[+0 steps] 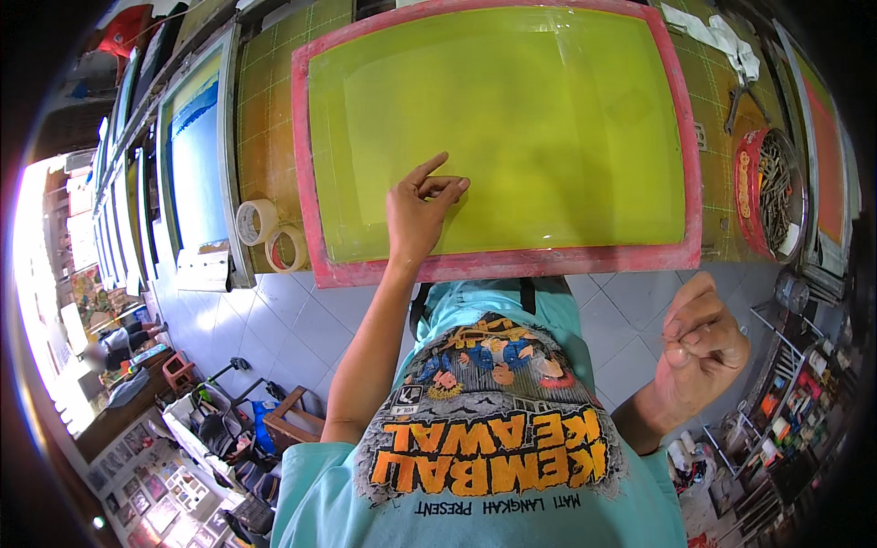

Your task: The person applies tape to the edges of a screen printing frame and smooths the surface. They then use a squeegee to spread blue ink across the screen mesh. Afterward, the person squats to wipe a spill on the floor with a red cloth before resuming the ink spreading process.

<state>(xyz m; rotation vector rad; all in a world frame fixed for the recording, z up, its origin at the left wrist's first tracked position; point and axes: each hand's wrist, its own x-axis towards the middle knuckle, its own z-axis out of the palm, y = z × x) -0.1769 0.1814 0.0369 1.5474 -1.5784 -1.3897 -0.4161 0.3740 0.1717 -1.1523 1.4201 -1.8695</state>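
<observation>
A large silk-screen frame [692, 164] with a worn pink-red border lies on the table in front of me, its yellow-green mesh stretched flat. My left hand [418, 215] is over the mesh near its front edge, index finger stretched out and thumb apart from it, with nothing visible between them. Whether its fingertips touch the mesh is hard to make out. My right hand [702, 340] is raised off the frame's front right corner. Its fingers are curled together in a pinch, and anything between them is too small or hidden to name.
Two tape rolls [257, 222] sit by the frame's front left corner. To the right are a round red tin [751, 192] of metal pieces, a wrench [736, 105] and a white cloth [717, 36]. A blue-meshed screen [196, 151] stands left. Cluttered shelves [786, 429] are lower right.
</observation>
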